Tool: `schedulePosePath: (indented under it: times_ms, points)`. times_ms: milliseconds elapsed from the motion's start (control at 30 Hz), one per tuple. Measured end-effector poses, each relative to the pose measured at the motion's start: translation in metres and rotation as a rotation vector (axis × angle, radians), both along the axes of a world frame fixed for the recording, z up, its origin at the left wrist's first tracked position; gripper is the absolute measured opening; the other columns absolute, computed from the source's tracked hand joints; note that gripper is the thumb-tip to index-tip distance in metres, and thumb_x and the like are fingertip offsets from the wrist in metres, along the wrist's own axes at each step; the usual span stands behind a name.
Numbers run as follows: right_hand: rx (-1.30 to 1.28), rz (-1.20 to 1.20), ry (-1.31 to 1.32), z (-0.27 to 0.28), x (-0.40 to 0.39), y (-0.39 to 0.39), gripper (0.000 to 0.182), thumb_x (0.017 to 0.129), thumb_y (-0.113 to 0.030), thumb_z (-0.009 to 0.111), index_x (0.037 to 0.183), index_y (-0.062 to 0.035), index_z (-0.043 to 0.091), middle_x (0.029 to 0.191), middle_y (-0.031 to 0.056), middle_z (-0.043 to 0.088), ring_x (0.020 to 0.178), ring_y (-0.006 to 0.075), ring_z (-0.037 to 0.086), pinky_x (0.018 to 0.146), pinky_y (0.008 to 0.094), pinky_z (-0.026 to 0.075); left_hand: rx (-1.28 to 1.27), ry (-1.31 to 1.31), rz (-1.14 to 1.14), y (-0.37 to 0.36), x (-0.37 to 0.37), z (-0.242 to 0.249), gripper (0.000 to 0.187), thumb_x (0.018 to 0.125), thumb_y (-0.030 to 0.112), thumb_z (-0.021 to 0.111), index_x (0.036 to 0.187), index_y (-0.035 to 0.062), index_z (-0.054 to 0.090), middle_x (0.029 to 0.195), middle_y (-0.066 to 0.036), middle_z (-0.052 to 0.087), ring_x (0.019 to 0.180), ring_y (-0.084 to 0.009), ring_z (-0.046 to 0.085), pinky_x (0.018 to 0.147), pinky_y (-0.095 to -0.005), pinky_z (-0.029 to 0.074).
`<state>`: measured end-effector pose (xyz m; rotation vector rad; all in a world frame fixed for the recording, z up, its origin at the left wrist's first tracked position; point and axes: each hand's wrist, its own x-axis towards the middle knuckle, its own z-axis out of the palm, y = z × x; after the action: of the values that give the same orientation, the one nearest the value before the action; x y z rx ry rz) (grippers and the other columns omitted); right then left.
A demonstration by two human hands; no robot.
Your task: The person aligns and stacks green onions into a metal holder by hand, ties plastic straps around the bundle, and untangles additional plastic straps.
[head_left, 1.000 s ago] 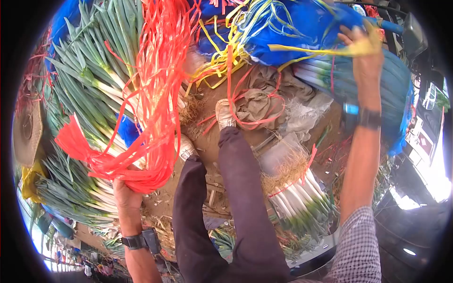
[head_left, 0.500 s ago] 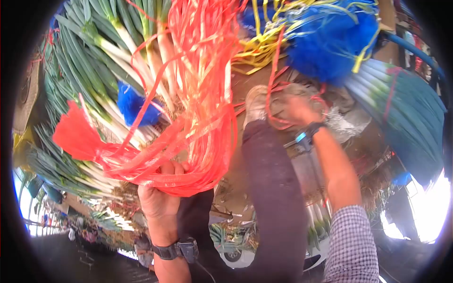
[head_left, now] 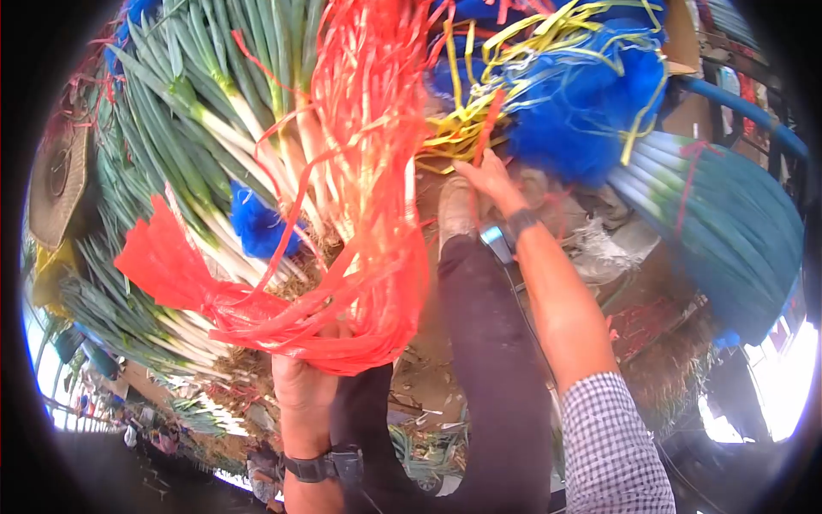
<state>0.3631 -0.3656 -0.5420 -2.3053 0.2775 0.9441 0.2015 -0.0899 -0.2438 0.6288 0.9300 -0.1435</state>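
Observation:
A thick hank of red plastic strips (head_left: 368,206) hangs from the top of the view and curves round low down. Under its lower loop, my left hand (head_left: 306,377) is wrapped round the strips, its fingers mostly covered by them. My right hand (head_left: 490,178) reaches forward above my shoe, pinching a single red strip that runs up toward the yellow strips (head_left: 479,111). Just right of it lies blue netting (head_left: 569,111). Long green leeks (head_left: 205,128) with white stems lie left of the hank, with a small blue bundle (head_left: 255,221) on them.
A tied leek bundle (head_left: 728,214) lies at the right. Pale crumpled sacking (head_left: 604,248) is on the ground beside my shoe (head_left: 456,210). A straw hat (head_left: 58,184) sits at the far left. A blue tube (head_left: 745,107) crosses the upper right.
My right hand has moved forward and left from the sacking, and now pinches a red strip near the yellow strips. My left hand still holds the red hank, slightly lower in view.

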Motion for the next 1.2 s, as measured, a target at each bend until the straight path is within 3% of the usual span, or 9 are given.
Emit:
schedulePosePath:
  times_ms: [167, 267, 333, 433, 567, 700, 933, 1133, 1200]
  points:
    - [0.311, -0.083, 0.27, 0.053, -0.032, 0.027, 0.031, 0.093, -0.027, 0.061, 0.089, 0.0035, 0.068, 0.069, 0.0073, 0.064, 0.06, 0.017, 0.059, 0.058, 0.0342, 0.046, -0.098, -0.027, -0.027, 0.018, -0.029, -0.016, 0.041, 0.087, 0.035, 0.074, 0.108, 0.0034, 0.06, 0.079, -0.002, 0.054, 0.076, -0.0212, 0.054, 0.084, -0.0414, 0.048]
    - [0.294, 0.079, -0.016, 0.14, -0.054, -0.056, 0.028, 0.097, -0.022, 0.058, 0.111, 0.0005, 0.067, 0.08, 0.0065, 0.064, 0.07, 0.0115, 0.06, 0.062, 0.0306, 0.048, 0.09, 0.12, 0.003, 0.021, -0.036, -0.007, 0.041, 0.088, 0.031, 0.073, 0.114, 0.0022, 0.061, 0.096, -0.009, 0.067, 0.094, -0.0263, 0.064, 0.091, -0.0435, 0.052]
    - [0.231, -0.238, 0.13, 0.216, -0.053, -0.151, 0.034, 0.098, -0.029, 0.059, 0.119, -0.0045, 0.068, 0.09, 0.0087, 0.069, 0.081, 0.015, 0.064, 0.07, 0.0366, 0.051, 0.066, 0.082, 0.032, 0.025, -0.034, -0.001, 0.037, 0.092, 0.023, 0.07, 0.12, 0.0009, 0.06, 0.111, -0.013, 0.069, 0.105, -0.0269, 0.066, 0.095, -0.0433, 0.054]
    - [-0.813, 0.29, -0.325, 0.33, -0.051, -0.238, 0.047, 0.091, -0.031, 0.065, 0.124, 0.0042, 0.064, 0.109, 0.0252, 0.07, 0.097, 0.0449, 0.066, 0.089, 0.0475, 0.051, 0.031, 0.112, 0.056, 0.013, -0.01, 0.024, 0.03, 0.094, 0.011, 0.066, 0.121, -0.001, 0.06, 0.113, -0.011, 0.069, 0.104, -0.0225, 0.067, 0.092, -0.041, 0.055]
    - [-0.332, -0.29, -0.161, 0.434, -0.016, -0.206, 0.036, 0.09, -0.022, 0.066, 0.118, 0.0018, 0.068, 0.095, 0.0133, 0.073, 0.084, 0.0216, 0.069, 0.08, 0.0348, 0.054, 0.083, 0.003, -0.169, -0.004, 0.009, 0.046, 0.04, 0.094, 0.02, 0.071, 0.126, -0.0006, 0.06, 0.114, -0.009, 0.068, 0.102, -0.0209, 0.067, 0.09, -0.0387, 0.055]
    - [0.201, -0.173, -0.009, 0.444, 0.003, -0.059, 0.024, 0.094, -0.01, 0.064, 0.115, -0.0031, 0.071, 0.094, 0.0064, 0.072, 0.079, 0.0122, 0.068, 0.074, 0.0272, 0.054, 0.106, 0.051, -0.257, -0.018, 0.014, 0.06, 0.036, 0.092, 0.011, 0.071, 0.125, 0.0027, 0.061, 0.12, -0.003, 0.066, 0.105, -0.0141, 0.063, 0.092, -0.0332, 0.052]
    - [0.694, 0.669, -0.561, 0.398, 0.027, 0.099, 0.025, 0.084, -0.002, 0.068, 0.109, -0.0027, 0.066, 0.106, 0.0163, 0.066, 0.108, 0.0342, 0.061, 0.095, 0.0405, 0.048, 0.212, -0.005, -0.52, -0.026, 0.059, 0.105, 0.041, 0.091, 0.015, 0.072, 0.127, 0.0022, 0.056, 0.114, -0.005, 0.063, 0.104, -0.0157, 0.063, 0.088, -0.0351, 0.055]
    - [0.522, -0.214, 0.3, 0.395, 0.015, 0.055, 0.022, 0.09, 0.0, 0.06, 0.112, -0.0017, 0.066, 0.108, 0.012, 0.065, 0.105, 0.0265, 0.062, 0.091, 0.0346, 0.048, 0.071, -0.149, -0.555, -0.025, 0.069, 0.129, 0.058, 0.091, 0.007, 0.068, 0.143, 0.0025, 0.045, 0.126, -0.006, 0.063, 0.116, -0.0148, 0.059, 0.099, -0.0311, 0.048]
    - [0.431, 0.004, -0.209, 0.388, 0.008, 0.038, 0.017, 0.096, -0.005, 0.058, 0.111, -0.0003, 0.066, 0.097, 0.0092, 0.069, 0.09, 0.0181, 0.065, 0.082, 0.0307, 0.051, -0.022, -0.106, -0.573, -0.025, 0.061, 0.121, 0.055, 0.092, 0.007, 0.067, 0.143, 0.0016, 0.046, 0.125, -0.006, 0.064, 0.116, -0.0145, 0.059, 0.1, -0.0314, 0.048]
